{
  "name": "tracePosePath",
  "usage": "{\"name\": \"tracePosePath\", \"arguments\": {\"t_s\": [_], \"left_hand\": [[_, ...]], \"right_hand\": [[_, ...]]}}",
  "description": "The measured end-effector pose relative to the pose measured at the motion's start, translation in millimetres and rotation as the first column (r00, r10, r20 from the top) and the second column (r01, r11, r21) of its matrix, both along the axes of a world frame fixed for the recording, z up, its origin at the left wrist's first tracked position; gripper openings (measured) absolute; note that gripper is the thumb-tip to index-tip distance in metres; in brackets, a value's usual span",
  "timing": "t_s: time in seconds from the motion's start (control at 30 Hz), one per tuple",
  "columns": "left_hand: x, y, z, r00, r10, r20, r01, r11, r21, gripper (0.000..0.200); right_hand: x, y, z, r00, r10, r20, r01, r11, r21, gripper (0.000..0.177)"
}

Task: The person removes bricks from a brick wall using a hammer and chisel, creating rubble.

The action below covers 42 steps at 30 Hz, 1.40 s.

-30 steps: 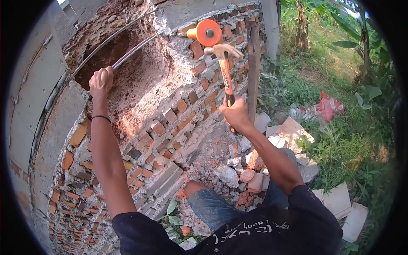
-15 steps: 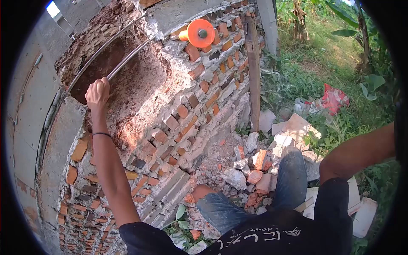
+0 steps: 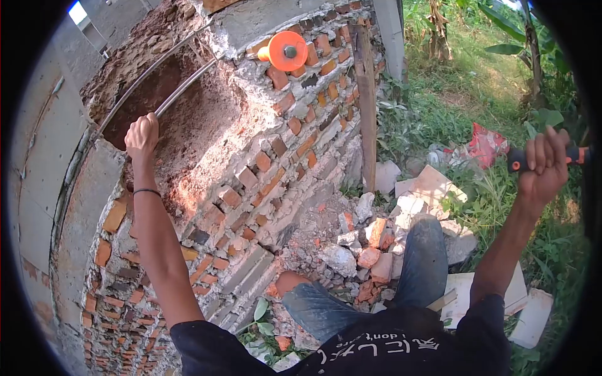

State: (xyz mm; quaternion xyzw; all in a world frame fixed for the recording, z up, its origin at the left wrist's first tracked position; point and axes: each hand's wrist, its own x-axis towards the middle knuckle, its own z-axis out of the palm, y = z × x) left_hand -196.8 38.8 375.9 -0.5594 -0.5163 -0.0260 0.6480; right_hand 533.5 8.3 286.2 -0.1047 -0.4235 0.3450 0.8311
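My left hand (image 3: 142, 135) is closed around the lower end of a thin grey metal rod (image 3: 186, 83) that spans a hollow in the broken wall. A second curved rod (image 3: 150, 67) runs beside it. At the right, my raised right hand (image 3: 544, 164) is wrapped round a black-and-orange tool handle (image 3: 574, 155); the tool's head is not visible. An orange chisel with a round hand guard (image 3: 287, 51) rests on the brickwork, its grey steel end facing me. The broken brick wall (image 3: 276, 156) slopes below it.
Broken bricks and mortar (image 3: 370, 250) lie around my knees. A wooden post (image 3: 365, 106) stands at the wall's right edge. Pale tile pieces (image 3: 433, 185) and a red plastic bag (image 3: 486, 145) lie by the grass. A concrete slab (image 3: 44, 169) is at the left.
My right hand has come into view at the right, raised with the tool handle in it. My left hand stays on the rod. The view has shifted slightly.
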Motion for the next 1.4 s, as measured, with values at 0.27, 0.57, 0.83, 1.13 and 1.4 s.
{"name": "tracePosePath", "arguments": {"t_s": [0.27, 0.57, 0.83, 1.13, 1.4], "left_hand": [[21.6, -1.7, 12.9, 0.939, 0.245, 0.243, -0.229, 0.969, -0.091, 0.018], [21.2, 0.4, 8.0, 0.898, 0.247, 0.364, -0.215, 0.968, -0.125, 0.028], [26.7, 2.2, 11.6, 0.881, 0.272, 0.387, -0.237, 0.962, -0.137, 0.030], [22.6, -4.5, 9.7, 0.961, 0.253, 0.116, -0.239, 0.963, -0.123, 0.010], [26.9, -4.7, 6.2, 0.954, 0.126, 0.271, -0.106, 0.991, -0.085, 0.023]], "right_hand": [[-231.1, 78.8, -41.1, 0.860, -0.391, -0.329, 0.425, 0.904, 0.037, 0.021], [-92.6, 33.7, -50.5, 0.993, 0.042, -0.108, -0.081, 0.920, -0.384, 0.028], [-1.8, 10.8, 37.7, 0.400, -0.851, -0.340, 0.916, 0.387, 0.107, 0.036], [-234.0, 25.4, -145.1, 0.710, 0.402, 0.579, -0.055, 0.850, -0.523, 0.021], [-36.9, -21.2, 47.6, 0.992, -0.090, -0.090, 0.117, 0.924, 0.365, 0.032]]}}
